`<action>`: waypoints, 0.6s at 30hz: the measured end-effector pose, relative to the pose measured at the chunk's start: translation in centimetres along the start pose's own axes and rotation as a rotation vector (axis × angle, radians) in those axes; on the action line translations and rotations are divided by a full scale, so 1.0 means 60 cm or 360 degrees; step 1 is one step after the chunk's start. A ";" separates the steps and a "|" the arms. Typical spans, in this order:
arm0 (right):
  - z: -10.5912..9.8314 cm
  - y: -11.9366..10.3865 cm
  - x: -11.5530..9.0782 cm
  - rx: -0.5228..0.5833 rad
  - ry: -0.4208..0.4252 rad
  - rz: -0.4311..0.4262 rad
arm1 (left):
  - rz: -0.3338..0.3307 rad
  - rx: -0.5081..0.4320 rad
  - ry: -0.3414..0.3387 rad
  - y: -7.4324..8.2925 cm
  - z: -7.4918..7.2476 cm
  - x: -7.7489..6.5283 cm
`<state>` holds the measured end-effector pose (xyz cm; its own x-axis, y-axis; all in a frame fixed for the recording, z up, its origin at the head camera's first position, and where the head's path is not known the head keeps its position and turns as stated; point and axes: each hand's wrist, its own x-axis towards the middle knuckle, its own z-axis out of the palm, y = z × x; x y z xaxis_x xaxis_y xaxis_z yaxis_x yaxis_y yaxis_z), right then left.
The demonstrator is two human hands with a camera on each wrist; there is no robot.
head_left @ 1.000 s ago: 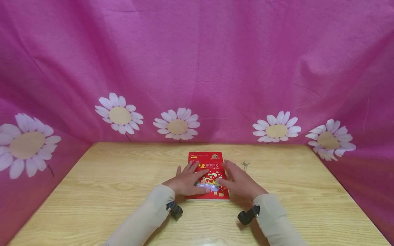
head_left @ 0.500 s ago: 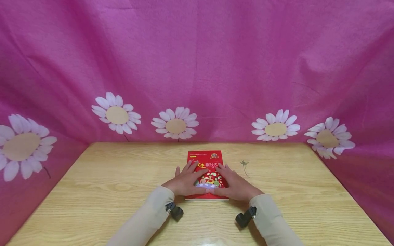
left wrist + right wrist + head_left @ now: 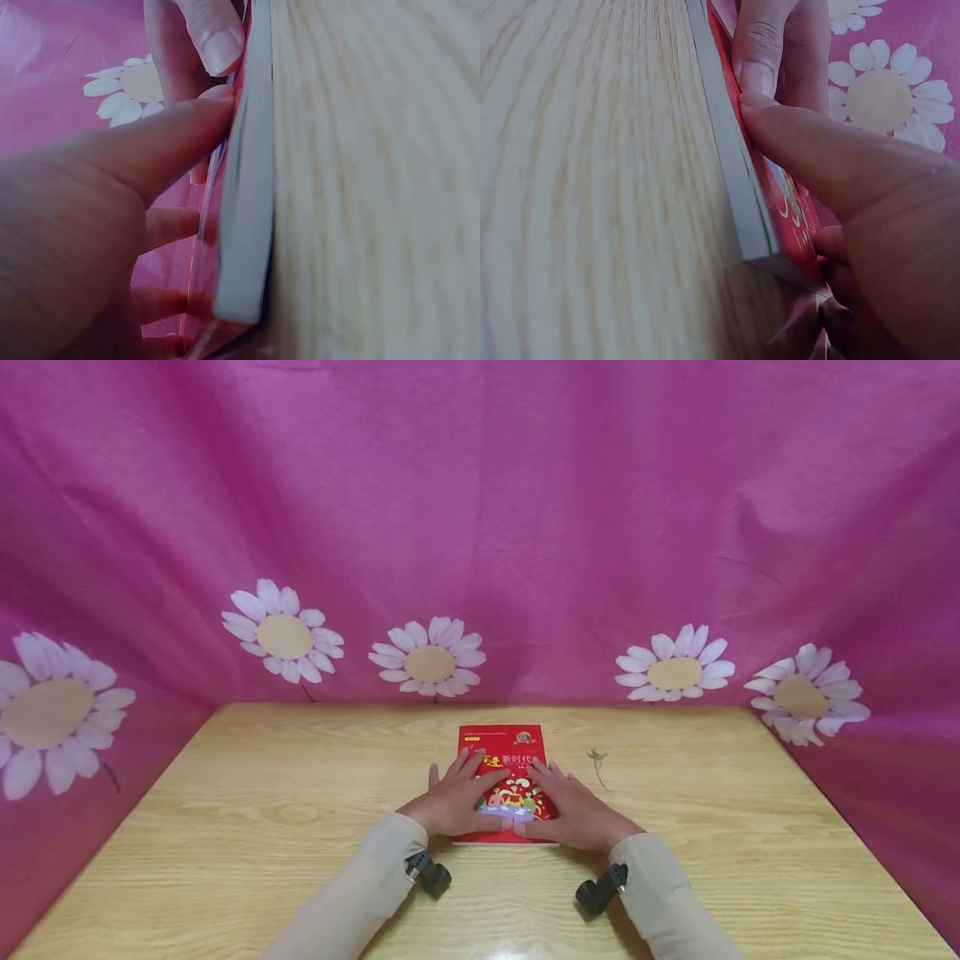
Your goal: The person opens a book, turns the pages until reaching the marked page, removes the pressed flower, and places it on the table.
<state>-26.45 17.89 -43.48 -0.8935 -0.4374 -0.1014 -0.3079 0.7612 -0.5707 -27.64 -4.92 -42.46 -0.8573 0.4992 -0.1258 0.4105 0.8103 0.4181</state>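
Observation:
A closed red book (image 3: 501, 740) with Chinese lettering and a cartoon picture lies flat on the wooden table. My left hand (image 3: 452, 802) rests over its left side, fingers spread and pointing away, the thumb along the lower cover. On the opposite side my right hand (image 3: 579, 810) rests the same way, its fingertips on the cover. Both thumbs meet near the book's lower middle. In the left wrist view the left thumb (image 3: 169, 135) lies on the cover above the pale page edges (image 3: 251, 202). The right wrist view shows the right thumb (image 3: 825, 146) pressed on the cover too.
A small green sprig (image 3: 597, 764) is on the wooden tabletop (image 3: 300, 777) right of the book. Behind and at both sides hangs a pink cloth (image 3: 525, 527) with large white daisies. Small black cameras (image 3: 597, 891) sit on the sleeved wrists.
My right hand has moved left from the book's right edge onto its cover, thumb coming to meet the left one. The sprig's stem is now uncovered. My left hand stays put.

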 end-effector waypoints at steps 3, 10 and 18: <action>0.001 0.003 -0.003 -0.0001 -0.0004 0.0010 | 0.0006 -0.0003 -0.0009 0.001 0.004 0.000; 0.000 0.002 -0.005 0.0009 -0.0001 0.0018 | -0.0003 0.0018 -0.0019 0.004 0.002 -0.003; -0.003 -0.003 -0.003 -0.0007 -0.0009 0.0004 | -0.0015 0.0020 -0.0025 0.003 -0.002 -0.005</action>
<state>-26.32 17.91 -43.19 -0.8924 -0.4383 -0.1075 -0.3071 0.7644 -0.5669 -27.34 -4.97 -42.25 -0.8563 0.4960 -0.1438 0.4063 0.8190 0.4052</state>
